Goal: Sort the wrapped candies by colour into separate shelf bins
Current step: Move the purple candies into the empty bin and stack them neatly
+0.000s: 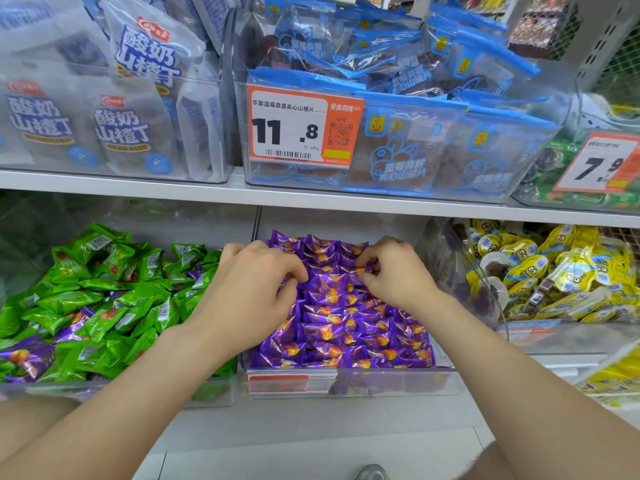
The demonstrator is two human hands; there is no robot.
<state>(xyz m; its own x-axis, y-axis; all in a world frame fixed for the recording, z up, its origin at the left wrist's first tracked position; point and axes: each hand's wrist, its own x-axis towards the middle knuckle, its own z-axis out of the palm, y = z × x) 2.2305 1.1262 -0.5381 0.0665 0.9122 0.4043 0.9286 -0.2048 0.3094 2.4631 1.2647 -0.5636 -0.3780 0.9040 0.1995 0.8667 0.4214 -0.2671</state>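
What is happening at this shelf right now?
A person is sorting wrapped candies on a shop shelf. Both the left hand and the right hand are in the middle bin, fingers curled on the purple candies lined up there. The green candies fill the left bin, but a few stray purple ones lie among them, so the sorting is not finished.

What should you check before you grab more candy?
1. Purple bin holds only purple candies: ok.
2. Green bin holds only green candies: not ok, purple strays lie among them.
3. Right hand has a purple candy: ok, fingers pinch it.
4. Left hand empty for the next pick: cannot tell, its fingers curl over the pile.
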